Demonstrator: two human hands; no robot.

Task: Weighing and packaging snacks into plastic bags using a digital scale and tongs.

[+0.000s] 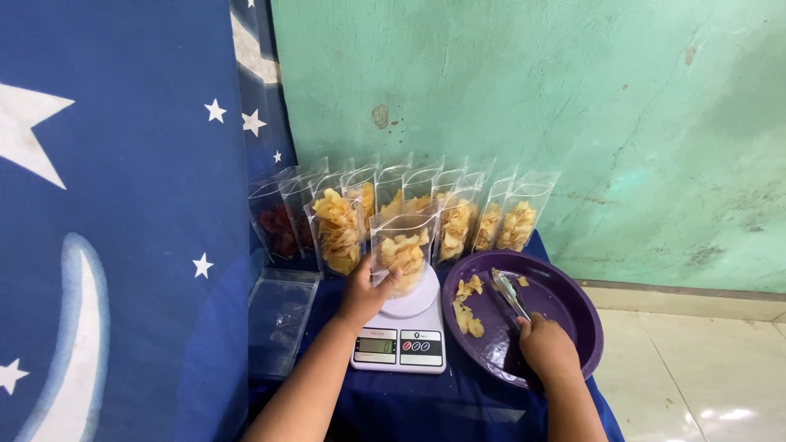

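The left hand (363, 293) grips a clear pouch of pale chips (402, 255) that stands upright on the round platform of a white kitchen scale (401, 337), fingers wrapped around the pouch's lower left side. The right hand (547, 345) is clenched around metal tongs (509, 293), whose tips lie inside a purple tray (565, 304) just right of the scale, near a few loose chips (467, 309). Behind the scale, a row of filled pouches (458, 219) stands against the green wall on the blue-covered tabletop (426, 401).
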